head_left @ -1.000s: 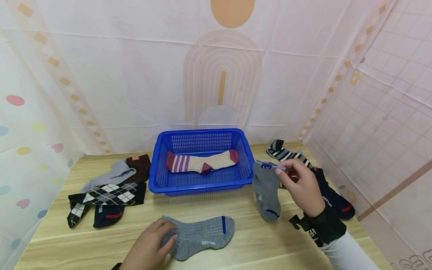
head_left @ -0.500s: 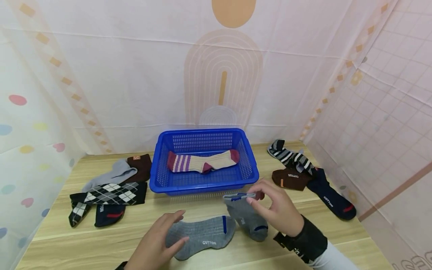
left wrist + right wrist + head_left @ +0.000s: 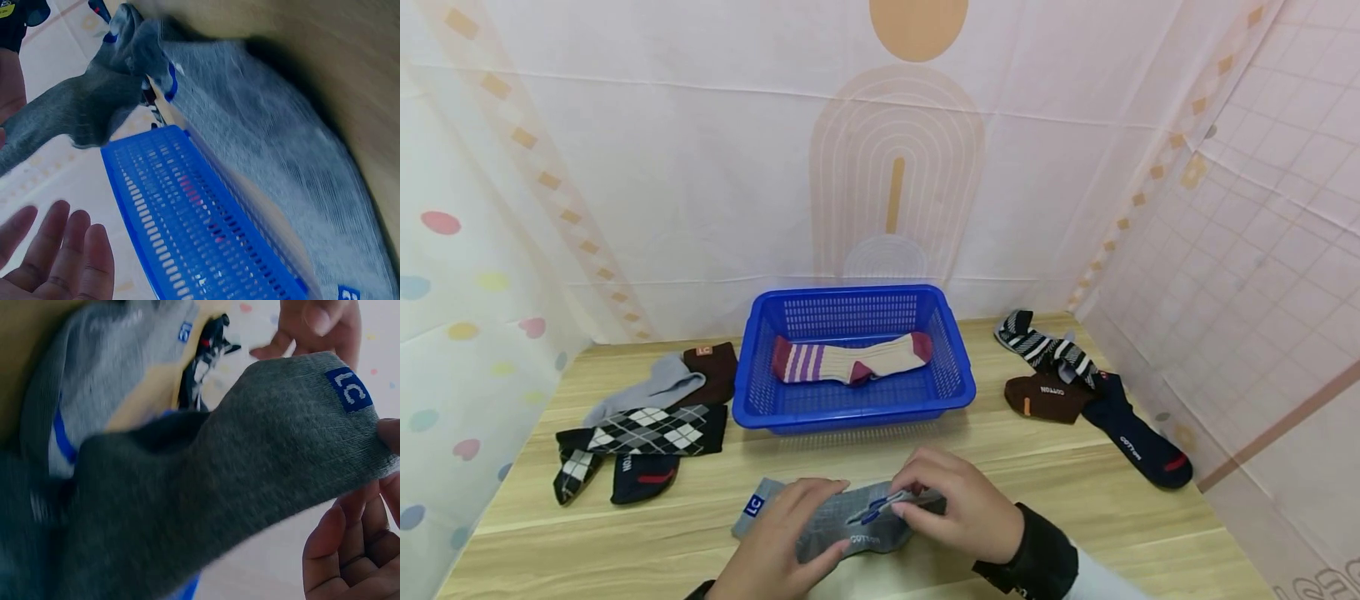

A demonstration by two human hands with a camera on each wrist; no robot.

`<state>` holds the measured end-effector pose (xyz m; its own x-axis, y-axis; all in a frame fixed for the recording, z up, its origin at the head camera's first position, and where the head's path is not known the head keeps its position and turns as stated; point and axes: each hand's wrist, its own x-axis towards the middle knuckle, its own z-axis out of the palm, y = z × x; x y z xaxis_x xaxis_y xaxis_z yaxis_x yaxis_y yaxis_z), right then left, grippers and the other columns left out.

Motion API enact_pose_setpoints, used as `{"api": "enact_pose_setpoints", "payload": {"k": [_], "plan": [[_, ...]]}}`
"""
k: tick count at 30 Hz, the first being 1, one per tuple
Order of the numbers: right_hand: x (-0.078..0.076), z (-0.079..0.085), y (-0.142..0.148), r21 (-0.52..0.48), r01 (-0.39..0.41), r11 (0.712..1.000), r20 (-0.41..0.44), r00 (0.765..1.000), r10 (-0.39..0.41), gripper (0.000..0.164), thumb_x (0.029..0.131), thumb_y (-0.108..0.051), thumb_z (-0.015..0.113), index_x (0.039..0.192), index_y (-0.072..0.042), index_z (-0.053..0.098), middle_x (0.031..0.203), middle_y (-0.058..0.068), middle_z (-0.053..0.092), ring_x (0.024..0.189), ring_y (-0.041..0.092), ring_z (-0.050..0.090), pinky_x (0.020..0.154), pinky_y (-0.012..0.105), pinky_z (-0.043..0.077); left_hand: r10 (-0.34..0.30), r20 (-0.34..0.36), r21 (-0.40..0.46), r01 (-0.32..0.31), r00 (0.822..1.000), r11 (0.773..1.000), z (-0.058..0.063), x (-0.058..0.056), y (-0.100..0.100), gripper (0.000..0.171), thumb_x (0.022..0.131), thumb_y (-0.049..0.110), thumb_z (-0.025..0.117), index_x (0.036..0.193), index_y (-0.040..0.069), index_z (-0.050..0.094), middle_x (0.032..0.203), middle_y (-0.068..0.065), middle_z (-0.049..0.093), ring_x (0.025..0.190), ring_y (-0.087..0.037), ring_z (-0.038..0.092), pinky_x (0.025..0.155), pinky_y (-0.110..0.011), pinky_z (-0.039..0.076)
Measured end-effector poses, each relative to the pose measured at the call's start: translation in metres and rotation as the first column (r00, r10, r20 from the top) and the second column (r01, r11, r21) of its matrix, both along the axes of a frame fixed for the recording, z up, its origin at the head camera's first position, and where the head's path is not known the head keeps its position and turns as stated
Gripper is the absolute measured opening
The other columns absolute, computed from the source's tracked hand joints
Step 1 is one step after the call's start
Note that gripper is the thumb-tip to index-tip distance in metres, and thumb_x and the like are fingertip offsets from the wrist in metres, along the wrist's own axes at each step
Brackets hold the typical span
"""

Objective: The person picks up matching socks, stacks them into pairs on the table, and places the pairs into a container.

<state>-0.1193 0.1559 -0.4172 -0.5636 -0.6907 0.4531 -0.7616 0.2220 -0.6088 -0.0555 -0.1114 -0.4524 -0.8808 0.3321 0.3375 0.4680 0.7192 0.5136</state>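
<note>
A wood-grain table point(image 3: 1150, 525) is bearing a blue plastic basket point(image 3: 853, 422) and, nearer the person, a flat gray COTTON sock point(image 3: 863, 537). Above that, a second gray sock point(image 3: 269, 437) is being pinched at its cuff by the right hand point(image 3: 958, 510); the left hand point(image 3: 786, 533) is hovering alongside, fingers parted, holding nothing.

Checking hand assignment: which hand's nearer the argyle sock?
Left. The left hand is right of the argyle sock, nearer the camera; the right hand is farther right, pinching a grey sock.
</note>
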Motion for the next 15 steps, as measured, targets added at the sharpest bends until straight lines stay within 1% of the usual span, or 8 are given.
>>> {"api": "enact_pose_setpoints", "payload": {"k": [4, 7, 11, 15], "plan": [[0.004, -0.006, -0.013, 0.008, -0.063, 0.998, -0.05, 0.997, 0.063, 0.012, 0.098, -0.018, 0.067, 0.11, -0.018, 0.067, 0.098, -0.005, 0.063, 0.088, 0.005, 0.056, 0.079, 0.017, 0.051, -0.052, -0.023, 0.018, 0.053, 0.998, 0.998, -0.003, 0.0, 0.004, 0.038, 0.089, 0.033, 0.079, 0.124, 0.025, 0.067, 0.12, 0.017, 0.061, 0.106, -0.006, 0.061, 0.085, -0.033, 0.057], [0.007, -0.009, -0.02, 0.02, -0.085, 0.996, -0.039, 0.996, 0.086, 0.012, 0.098, -0.019, 0.067, 0.11, -0.019, 0.067, 0.098, -0.006, 0.063, 0.088, 0.005, 0.055, 0.079, 0.015, 0.051, -0.072, -0.051, 0.037, 0.074, 0.996, 0.997, -0.006, 0.001, 0.008, 0.028, 0.089, 0.027, 0.079, 0.115, 0.025, 0.07, 0.112, 0.02, 0.062, 0.1, -0.002, 0.061, 0.082, -0.029, 0.056], [0.009, -0.013, -0.025, 0.032, -0.084, 0.996, 0.0, 0.996, 0.084, 0.012, 0.098, -0.02, 0.068, 0.11, -0.019, 0.066, 0.1, -0.006, 0.063, 0.09, 0.004, 0.056, 0.08, 0.014, 0.051, -0.082, -0.126, 0.045, 0.088, 0.989, 0.995, -0.011, 0.001, 0.011, 0.023, 0.086, 0.018, 0.08, 0.106, 0.026, 0.071, 0.105, 0.02, 0.064, 0.095, 0.0, 0.061, 0.078, -0.026, 0.055], [0.01, -0.017, -0.027, 0.049, -0.078, 0.996, 0.027, 0.997, 0.076, 0.016, 0.097, -0.019, 0.069, 0.112, -0.019, 0.064, 0.1, -0.005, 0.062, 0.09, 0.003, 0.054, 0.08, 0.015, 0.051, -0.077, -0.167, 0.044, 0.085, 0.983, 0.995, -0.012, 0.001, 0.011, 0.024, 0.085, 0.014, 0.08, 0.106, 0.023, 0.072, 0.104, 0.019, 0.067, 0.095, -0.002, 0.064, 0.079, -0.027, 0.056]]}}
